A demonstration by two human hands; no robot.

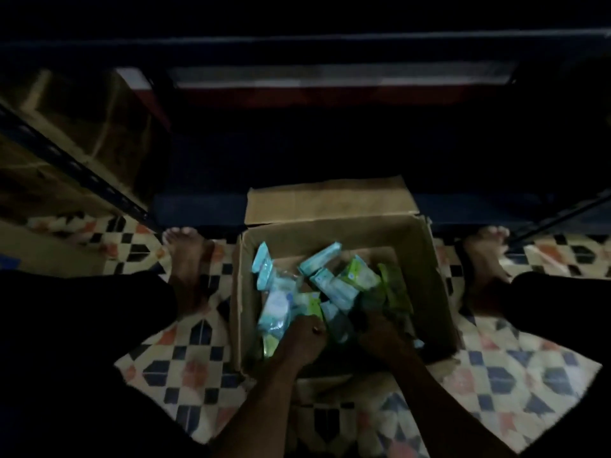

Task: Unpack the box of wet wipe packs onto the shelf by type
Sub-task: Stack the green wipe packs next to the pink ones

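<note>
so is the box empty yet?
No, the cardboard box holds a jumble of blue and green wet wipe packs, with both hands reaching in among them.

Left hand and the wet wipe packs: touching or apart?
Touching. The head view shows the left hand in the box, fingers curled on the packs.

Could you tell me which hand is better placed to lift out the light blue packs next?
Probably the left hand: it is in the cardboard box beside the light blue packs, while the right hand sits among the green packs.
</note>
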